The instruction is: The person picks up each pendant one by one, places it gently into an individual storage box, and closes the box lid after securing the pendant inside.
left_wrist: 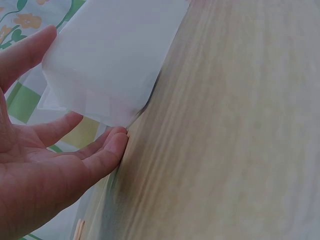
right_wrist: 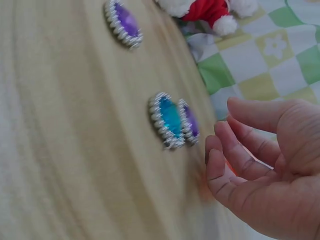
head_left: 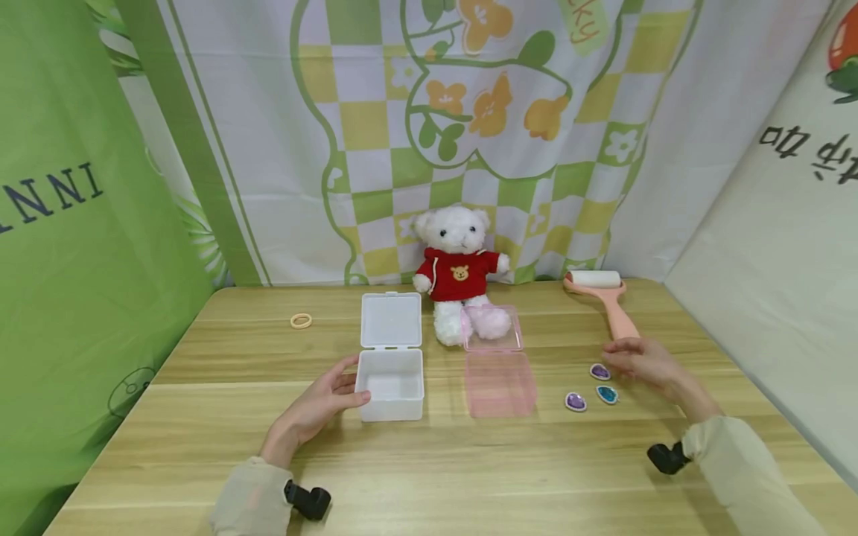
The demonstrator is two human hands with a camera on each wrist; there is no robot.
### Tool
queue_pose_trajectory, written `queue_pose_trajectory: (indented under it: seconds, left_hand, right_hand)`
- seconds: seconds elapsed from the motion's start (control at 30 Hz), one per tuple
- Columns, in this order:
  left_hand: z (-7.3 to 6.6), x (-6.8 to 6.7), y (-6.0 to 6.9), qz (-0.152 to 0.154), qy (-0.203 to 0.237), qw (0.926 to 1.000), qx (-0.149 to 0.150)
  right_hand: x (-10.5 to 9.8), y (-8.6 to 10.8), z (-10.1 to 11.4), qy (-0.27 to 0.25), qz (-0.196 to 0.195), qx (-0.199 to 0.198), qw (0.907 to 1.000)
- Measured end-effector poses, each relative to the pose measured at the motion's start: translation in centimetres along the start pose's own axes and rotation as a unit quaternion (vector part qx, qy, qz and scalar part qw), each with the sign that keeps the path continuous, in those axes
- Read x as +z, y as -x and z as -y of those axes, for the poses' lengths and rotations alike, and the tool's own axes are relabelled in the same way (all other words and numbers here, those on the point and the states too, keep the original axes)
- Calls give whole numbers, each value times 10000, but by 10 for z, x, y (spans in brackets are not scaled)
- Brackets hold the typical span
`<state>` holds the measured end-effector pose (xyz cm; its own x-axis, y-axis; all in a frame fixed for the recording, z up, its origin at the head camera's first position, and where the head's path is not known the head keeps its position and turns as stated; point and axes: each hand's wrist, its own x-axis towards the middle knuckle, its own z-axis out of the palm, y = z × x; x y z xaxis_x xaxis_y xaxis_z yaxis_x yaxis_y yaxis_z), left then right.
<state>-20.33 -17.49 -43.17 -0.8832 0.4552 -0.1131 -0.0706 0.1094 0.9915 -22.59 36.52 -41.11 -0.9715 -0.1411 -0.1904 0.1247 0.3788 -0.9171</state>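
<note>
My left hand (head_left: 320,402) holds the left side of a white plastic box (head_left: 392,409), whose lid stands open toward the back. In the left wrist view, the thumb touches one edge of the box (left_wrist: 115,55) and the other fingers reach its far side and lower corner. My right hand (head_left: 646,365), fingers loosely bent and holding nothing, hovers beside three oval gems with beaded silvery rims. These are a purple gem (head_left: 599,371) nearest the fingers, a blue gem (head_left: 607,394), and another purple gem (head_left: 575,402). The right wrist view shows a gap between fingertips and the blue gem (right_wrist: 170,120).
A pink transparent box (head_left: 501,387) with a raised lid stands between the white box and the gems. Behind it sits a white teddy bear (head_left: 459,275) in red. A lint roller (head_left: 610,301) lies back right, a yellowish ring (head_left: 301,321) back left. Cloth walls (head_left: 375,186) enclose the table.
</note>
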Motion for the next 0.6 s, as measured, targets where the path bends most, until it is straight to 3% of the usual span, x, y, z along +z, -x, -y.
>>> queue_pose_trajectory:
  seconds: [0.2, 0.37, 0.6]
  left_hand:
    - [0, 0, 0, 40, 11, 10000, 37]
    - [1, 0, 0, 68, 52, 10000, 45]
    - [0, 0, 0, 31, 50, 10000, 14]
  right_hand:
    - [3, 1, -10, 126, -197, 170, 9996]
    - [6, 1, -12, 866, -345, 151, 9955]
    - [8, 1, -11, 1470, -268, -113, 9887]
